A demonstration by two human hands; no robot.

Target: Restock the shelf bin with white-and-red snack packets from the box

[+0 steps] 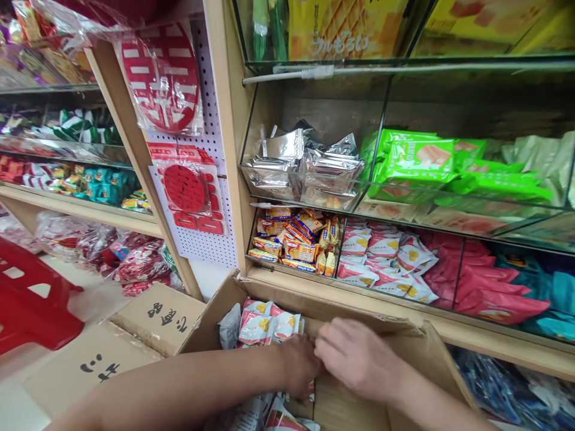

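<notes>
Mid-step, by the look of it: both hands down inside an open cardboard box (422, 353) set against the foot of the snack shelf (449, 326). Left hand (299, 368) and right hand (359, 359) meeting at the box's middle, fingers curled over the contents. Grip of either hand impossible to tell, fingertips hidden behind the knuckles and the flap. Pink-and-white snack packets (265, 323) lying in the box's far left corner, just beyond the left hand; matching packets (386, 263) already stacked in the glass bin above. Next move, judged from this, calls for a firm hold on a handful and a lift clear of the box wall. Readable writing scant: Japanese-style lettering on the yellow wafer pack (341, 27) up top, black brush characters on the closed carton (166, 317) to the left, red double-happiness cut-outs (162, 78) on the pegboard. Packet brand print too small to read.
</notes>
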